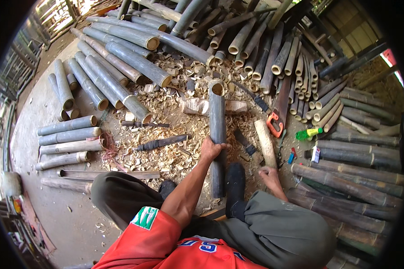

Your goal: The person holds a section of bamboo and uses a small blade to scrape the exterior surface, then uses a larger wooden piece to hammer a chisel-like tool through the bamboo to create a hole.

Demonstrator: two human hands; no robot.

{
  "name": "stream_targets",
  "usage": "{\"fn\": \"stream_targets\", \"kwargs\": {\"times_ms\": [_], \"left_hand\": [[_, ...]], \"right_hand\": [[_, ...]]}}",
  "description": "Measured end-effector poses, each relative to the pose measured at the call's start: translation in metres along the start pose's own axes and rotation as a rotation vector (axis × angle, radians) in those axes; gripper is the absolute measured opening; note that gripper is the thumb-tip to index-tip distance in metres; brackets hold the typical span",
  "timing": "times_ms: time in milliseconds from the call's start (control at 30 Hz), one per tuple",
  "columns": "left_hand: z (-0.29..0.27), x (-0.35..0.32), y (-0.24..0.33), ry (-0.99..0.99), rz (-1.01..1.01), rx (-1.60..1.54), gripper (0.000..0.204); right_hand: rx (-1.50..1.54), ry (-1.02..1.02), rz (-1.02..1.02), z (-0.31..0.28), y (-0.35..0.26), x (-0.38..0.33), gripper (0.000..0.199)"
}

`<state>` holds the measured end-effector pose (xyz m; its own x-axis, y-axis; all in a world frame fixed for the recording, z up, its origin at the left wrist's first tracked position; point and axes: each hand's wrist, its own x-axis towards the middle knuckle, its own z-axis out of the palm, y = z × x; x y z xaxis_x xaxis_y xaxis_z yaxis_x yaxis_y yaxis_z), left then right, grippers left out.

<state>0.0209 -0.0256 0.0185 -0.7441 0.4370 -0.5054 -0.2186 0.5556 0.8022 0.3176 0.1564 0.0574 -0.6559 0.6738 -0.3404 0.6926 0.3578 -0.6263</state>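
Note:
A dark grey-green bamboo tube [217, 112] stands tilted between my knees, its far open end over a short pale log [194, 106]. My left hand [212, 149] is wrapped round the tube's lower half. To the right lies a pale wooden club [266, 144], thick and stripped of bark. My right hand [271, 178] is closed at the club's near end; the palm side is hidden. Between tube and club lies a dark blade with a wrapped handle [244, 142]. Left of the tube, another wrapped-handle knife [161, 142] rests on the shavings.
Cut bamboo tubes [121, 94] lie to the left and far side, with more stacked at right [354, 179]. An orange-handled saw [276, 124], green bottle [308, 133] and blue lighter [292, 157] are at right. Wood shavings [166, 121] cover the ground ahead.

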Motion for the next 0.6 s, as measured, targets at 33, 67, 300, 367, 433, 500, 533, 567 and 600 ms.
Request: {"fn": "stream_targets", "kwargs": {"times_ms": [33, 67, 300, 367, 433, 500, 533, 567, 600], "left_hand": [[-0.006, 0.002, -0.004, -0.050, -0.016, 0.017, 0.088], [-0.010, 0.007, -0.002, -0.104, -0.026, 0.024, 0.093], [-0.090, 0.056, 0.021, -0.518, 0.168, 0.626, 0.056], [-0.143, 0.063, 0.025, -0.454, 0.074, 0.814, 0.042], [-0.193, 0.048, 0.002, -0.234, 0.221, 1.054, 0.024], [-0.223, 0.032, -0.038, -0.122, 0.184, 1.209, 0.024], [-0.226, 0.017, -0.052, -0.026, 0.191, 1.226, 0.031], [-0.228, 0.006, -0.063, 0.074, 0.201, 1.237, 0.039], [-0.229, 0.002, -0.078, 0.100, 0.213, 1.218, 0.039]], "right_hand": [[0.019, 0.000, -0.006, 0.014, -0.006, -0.002, 0.028], [0.027, 0.008, -0.016, 0.021, -0.019, -0.003, 0.028], [-0.306, 0.200, -0.078, 0.056, -0.044, 0.015, 0.045], [-0.471, 0.220, -0.067, 0.057, -0.050, 0.037, 0.050], [-0.593, 0.130, 0.094, 0.046, -0.081, 0.061, 0.052], [-0.667, 0.053, 0.033, 0.043, -0.056, 0.086, 0.045], [-0.686, 0.007, 0.003, 0.041, -0.038, 0.092, 0.043], [-0.706, -0.035, -0.030, 0.036, -0.025, 0.094, 0.041], [-0.718, -0.081, -0.013, 0.032, -0.012, 0.091, 0.041]]}}
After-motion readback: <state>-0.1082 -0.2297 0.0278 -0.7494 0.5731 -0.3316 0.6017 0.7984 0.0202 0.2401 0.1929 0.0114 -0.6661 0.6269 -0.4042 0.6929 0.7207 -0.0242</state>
